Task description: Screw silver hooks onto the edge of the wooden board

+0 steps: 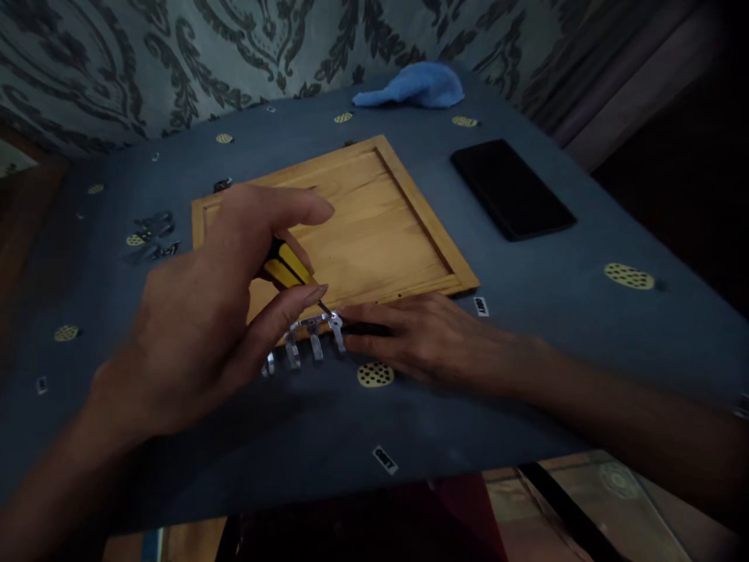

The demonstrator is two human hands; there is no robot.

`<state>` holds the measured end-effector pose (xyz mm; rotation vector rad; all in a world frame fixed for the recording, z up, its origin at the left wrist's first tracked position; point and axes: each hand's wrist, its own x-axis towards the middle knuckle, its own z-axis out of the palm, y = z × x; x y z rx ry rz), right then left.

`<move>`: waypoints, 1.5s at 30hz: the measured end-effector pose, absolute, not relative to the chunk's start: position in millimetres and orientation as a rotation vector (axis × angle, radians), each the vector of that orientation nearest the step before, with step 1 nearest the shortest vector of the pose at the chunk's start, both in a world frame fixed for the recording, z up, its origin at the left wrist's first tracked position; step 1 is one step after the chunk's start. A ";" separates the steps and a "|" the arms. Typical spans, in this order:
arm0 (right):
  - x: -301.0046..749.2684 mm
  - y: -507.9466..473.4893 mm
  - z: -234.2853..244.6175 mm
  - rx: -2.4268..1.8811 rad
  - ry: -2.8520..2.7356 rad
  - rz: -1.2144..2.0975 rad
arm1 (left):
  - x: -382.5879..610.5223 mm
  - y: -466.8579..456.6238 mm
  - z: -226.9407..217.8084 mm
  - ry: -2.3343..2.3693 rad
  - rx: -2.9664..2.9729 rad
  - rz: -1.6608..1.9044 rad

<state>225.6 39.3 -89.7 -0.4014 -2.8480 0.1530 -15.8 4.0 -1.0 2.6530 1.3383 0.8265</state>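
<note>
A square wooden panel [374,211] with a raised frame lies flat on the blue-grey table cover [527,375]. Along its near edge sits a metal hook rack [307,339] with several silver hooks pointing toward me. My left hand [204,312] is closed around a yellow-and-black screwdriver [286,269], whose tip meets the rack's right end. My right hand [421,336] rests on the table at the panel's near edge, fingers pressed against the rack's right end.
A black phone [512,189] lies right of the panel. A blue cloth [415,86] sits at the far edge. Small metal parts [153,234] lie left of the panel. The table's near edge drops to a patterned floor [585,507].
</note>
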 end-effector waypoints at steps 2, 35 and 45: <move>225.6 39.3 -89.1 -0.410 -2.861 0.163 | -15.6 4.0 -1.7 1.348 2.693 0.816; 223.1 38.7 -89.4 -0.418 -2.871 0.237 | 3.9 -7.3 -4.1 1.533 2.718 0.716; 224.6 38.2 -89.9 -0.415 -2.853 0.169 | 5.0 -6.4 -5.3 1.496 2.626 0.794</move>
